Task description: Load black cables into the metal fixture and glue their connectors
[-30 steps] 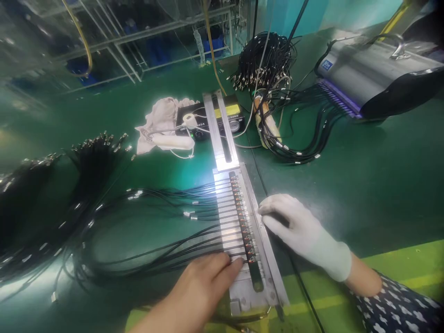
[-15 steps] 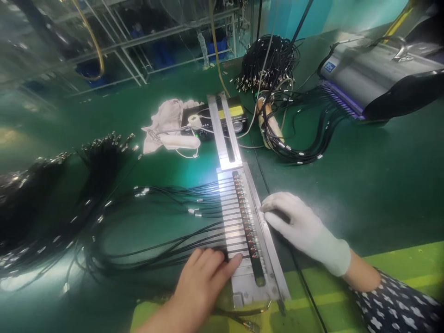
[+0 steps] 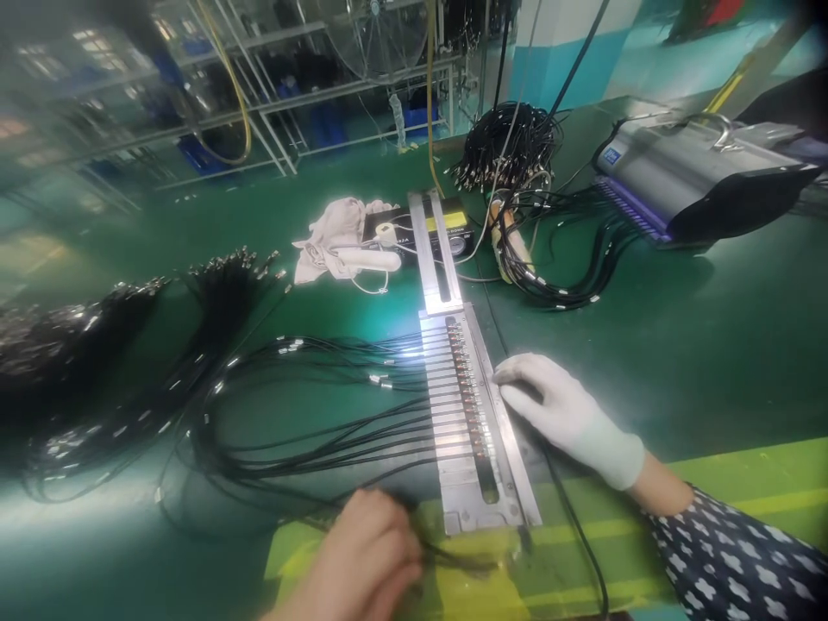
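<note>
A metal jig (image 3: 449, 500) lies lengthwise before me, holding a row of black cables (image 3: 388, 448) side by side. Their stripped ends with orange-tinted tips cross the dark slot (image 3: 486, 483). My right hand (image 3: 569, 418), in a white glove, pinches the jig's right edge strip (image 3: 511, 448) between thumb and fingers. My bare left hand (image 3: 372, 548) is left of the jig's near end, fingers curled and blurred. Loose cable ends (image 3: 462, 561) stick out beside it; what it holds, if anything, is hidden.
A slotted metal plate (image 3: 423, 246) leans on a black control box (image 3: 459, 246). Beside it lies a pale cloth (image 3: 333, 233). Cable bundles (image 3: 226, 302) spread at left, and another bundle (image 3: 508, 147) sits behind. A grey machine (image 3: 692, 172) with purple light stands at right.
My left hand has left the cables on the jig and moved down toward the near edge, its fingers now curled. My right hand stays at the jig's edge. The view has shifted slightly.
</note>
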The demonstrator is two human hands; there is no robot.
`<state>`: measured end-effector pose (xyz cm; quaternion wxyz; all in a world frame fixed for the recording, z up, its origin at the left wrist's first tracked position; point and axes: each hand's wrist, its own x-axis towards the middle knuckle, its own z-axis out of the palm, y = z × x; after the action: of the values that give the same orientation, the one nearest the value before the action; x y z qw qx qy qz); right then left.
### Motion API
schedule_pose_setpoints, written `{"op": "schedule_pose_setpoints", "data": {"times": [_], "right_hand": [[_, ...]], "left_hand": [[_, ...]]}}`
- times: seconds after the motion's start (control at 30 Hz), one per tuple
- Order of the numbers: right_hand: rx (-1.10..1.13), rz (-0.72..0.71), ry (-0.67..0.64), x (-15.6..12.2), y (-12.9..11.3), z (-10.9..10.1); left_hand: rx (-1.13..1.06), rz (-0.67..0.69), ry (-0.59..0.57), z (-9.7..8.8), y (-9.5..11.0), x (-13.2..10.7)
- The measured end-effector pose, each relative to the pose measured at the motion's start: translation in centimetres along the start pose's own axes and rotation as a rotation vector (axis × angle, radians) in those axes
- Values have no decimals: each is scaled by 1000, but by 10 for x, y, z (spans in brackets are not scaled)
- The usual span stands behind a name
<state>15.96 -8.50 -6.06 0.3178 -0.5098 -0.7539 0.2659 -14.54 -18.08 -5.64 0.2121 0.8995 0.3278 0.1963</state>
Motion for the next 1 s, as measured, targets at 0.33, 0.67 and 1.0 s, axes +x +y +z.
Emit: {"op": "schedule_pose_setpoints", "data": {"times": [0.33, 0.67, 1.0], "right_hand": [[7, 14, 3, 1, 2, 2], [7, 47, 34, -21, -2, 5], [5, 73, 28, -17, -4, 4]], "left_hand": [[92, 0, 174, 9, 3, 20], [327, 63, 196, 4, -3, 58], [291, 139, 148, 2, -6, 61]]}}
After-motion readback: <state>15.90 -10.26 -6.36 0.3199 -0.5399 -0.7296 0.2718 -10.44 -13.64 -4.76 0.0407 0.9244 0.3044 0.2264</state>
